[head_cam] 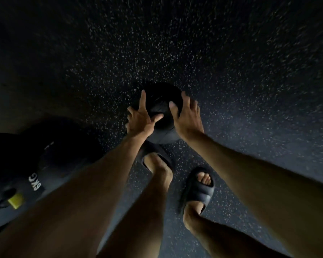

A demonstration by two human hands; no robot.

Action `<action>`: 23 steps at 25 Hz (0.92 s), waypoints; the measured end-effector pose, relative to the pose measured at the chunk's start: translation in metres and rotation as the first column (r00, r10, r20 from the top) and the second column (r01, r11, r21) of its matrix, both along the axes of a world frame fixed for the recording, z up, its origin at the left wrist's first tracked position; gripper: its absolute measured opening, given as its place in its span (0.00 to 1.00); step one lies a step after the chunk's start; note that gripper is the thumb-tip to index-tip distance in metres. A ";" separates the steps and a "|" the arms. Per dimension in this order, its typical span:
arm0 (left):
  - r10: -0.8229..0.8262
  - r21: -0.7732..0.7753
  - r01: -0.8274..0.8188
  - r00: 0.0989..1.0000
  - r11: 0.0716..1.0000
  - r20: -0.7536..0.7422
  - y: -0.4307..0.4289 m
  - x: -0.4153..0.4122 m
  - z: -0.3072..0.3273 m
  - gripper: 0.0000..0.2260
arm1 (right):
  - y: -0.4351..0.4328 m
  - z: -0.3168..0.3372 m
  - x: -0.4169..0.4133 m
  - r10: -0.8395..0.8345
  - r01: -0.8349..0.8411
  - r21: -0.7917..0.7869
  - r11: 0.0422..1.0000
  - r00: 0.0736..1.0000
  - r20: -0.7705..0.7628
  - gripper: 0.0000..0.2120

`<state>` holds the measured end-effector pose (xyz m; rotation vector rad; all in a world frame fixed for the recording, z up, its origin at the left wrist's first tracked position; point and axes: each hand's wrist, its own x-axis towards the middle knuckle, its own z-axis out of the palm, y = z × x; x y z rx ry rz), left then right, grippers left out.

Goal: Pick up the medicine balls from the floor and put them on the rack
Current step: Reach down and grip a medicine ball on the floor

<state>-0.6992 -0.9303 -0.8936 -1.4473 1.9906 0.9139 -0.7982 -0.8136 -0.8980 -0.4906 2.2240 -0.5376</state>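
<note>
With our left hand [139, 119] and right hand [188, 117] spread wide either side of the medicine ball [161, 107], we should cup low under it, squeeze evenly, then lift.

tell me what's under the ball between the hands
Speckled floor shows all round the ball, so floor lies beneath it. The ball itself covers the spot where they would touch, and the left hand hides part of its near side.
</note>
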 end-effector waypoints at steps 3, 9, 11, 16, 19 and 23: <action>0.019 0.069 -0.019 1.000 0.997 0.001 -0.046 -0.038 -0.009 0.41 | 0.016 0.007 0.020 0.105 -0.107 -0.024 0.994 0.992 -0.075 0.41; 0.240 0.001 -0.245 0.951 0.970 -0.193 -0.085 -0.075 -0.006 0.29 | -0.063 -0.004 -0.022 -0.065 0.069 0.044 0.997 0.995 -0.072 0.43; 0.099 0.001 -0.104 0.942 0.995 -0.320 -0.080 -0.058 0.005 0.34 | -0.093 -0.005 -0.053 -0.082 0.089 0.148 0.985 0.995 -0.052 0.41; -0.037 -0.001 0.038 0.981 0.999 -0.190 -0.100 -0.066 0.004 0.45 | -0.174 -0.010 -0.129 -0.212 0.164 0.328 0.930 0.970 0.116 0.40; 0.033 0.044 -0.029 0.996 0.999 -0.089 -0.141 -0.114 -0.004 0.42 | -0.195 -0.005 -0.149 -0.201 0.177 0.243 0.954 0.977 0.077 0.36; 0.222 0.070 -0.218 0.974 0.973 -0.051 -0.195 -0.163 -0.018 0.38 | -0.167 0.011 -0.123 0.126 -0.129 -0.023 0.991 0.984 -0.128 0.40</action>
